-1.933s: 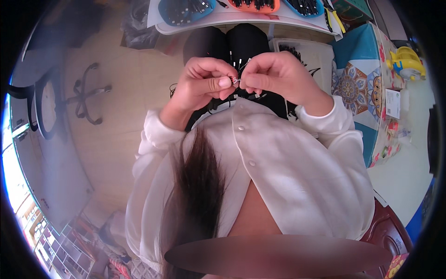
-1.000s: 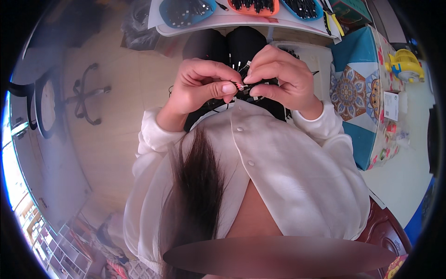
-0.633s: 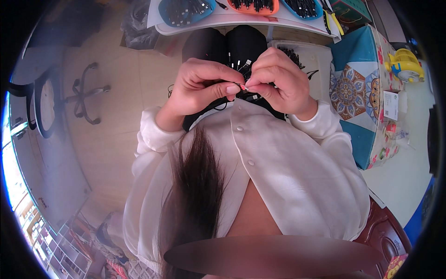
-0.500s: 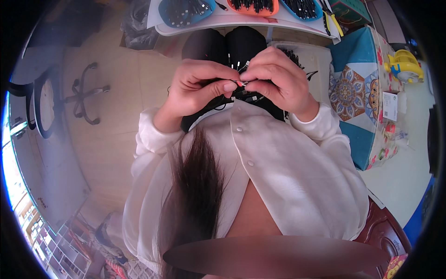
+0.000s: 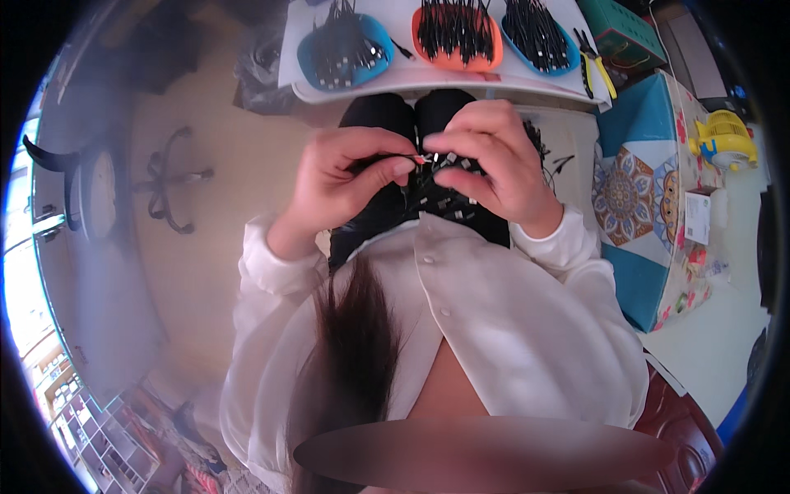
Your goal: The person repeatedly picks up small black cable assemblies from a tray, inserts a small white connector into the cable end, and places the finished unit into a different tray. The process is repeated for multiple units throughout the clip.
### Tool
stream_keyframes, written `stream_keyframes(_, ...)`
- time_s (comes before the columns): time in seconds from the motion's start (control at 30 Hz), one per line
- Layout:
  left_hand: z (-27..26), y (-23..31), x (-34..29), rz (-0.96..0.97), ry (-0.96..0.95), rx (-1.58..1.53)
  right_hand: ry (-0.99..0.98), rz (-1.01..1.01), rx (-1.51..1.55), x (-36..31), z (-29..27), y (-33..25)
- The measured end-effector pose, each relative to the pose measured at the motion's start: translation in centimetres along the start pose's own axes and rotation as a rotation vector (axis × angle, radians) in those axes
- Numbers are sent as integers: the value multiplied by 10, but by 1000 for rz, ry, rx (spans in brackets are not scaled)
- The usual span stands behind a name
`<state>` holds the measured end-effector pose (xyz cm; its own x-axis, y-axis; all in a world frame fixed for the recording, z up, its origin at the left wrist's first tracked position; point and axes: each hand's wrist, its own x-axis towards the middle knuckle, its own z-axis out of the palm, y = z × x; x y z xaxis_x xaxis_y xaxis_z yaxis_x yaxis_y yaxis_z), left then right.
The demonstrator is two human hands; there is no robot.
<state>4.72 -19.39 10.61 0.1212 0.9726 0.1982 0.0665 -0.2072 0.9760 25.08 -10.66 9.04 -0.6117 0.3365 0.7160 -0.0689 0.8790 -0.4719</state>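
The left hand grips a black cable between thumb and index finger, close to its red-and-white wire end. The short overhang presumably keeps the fine end steady and visible. The right hand is opposite, thumb and index finger parted, with nothing evident in its grasp; whether the index fingertip touches the wire end cannot be determined. The cable is above the lap, where loose cables lie, apparently for easy reach.

The desk beyond the knees carries a left blue tray, an orange tray and a right blue tray, each loaded with black cables; separate trays likely keep batches apart. Pliers with yellow handles lie at the desk's right end, clear of the trays.
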Motion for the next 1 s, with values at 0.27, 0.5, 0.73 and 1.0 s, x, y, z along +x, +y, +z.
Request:
stream_keyframes(0.27, -73, 24, 126, 262, 136, 835, 200, 470, 248, -39, 41, 68)
stream_keyframes(0.5, -113, -85, 245, 78, -186, 1357, 12, 518, 305, -79, 82, 106)
stream_keyframes(0.73, -120, -134, 279, 84, -360, 1406, 9, 585, 347, -76, 74, 121)
stream_keyframes(1.0, -113, -136, 290, 127, -420, 1428, 89, 552, 400, -79, 74, 129)
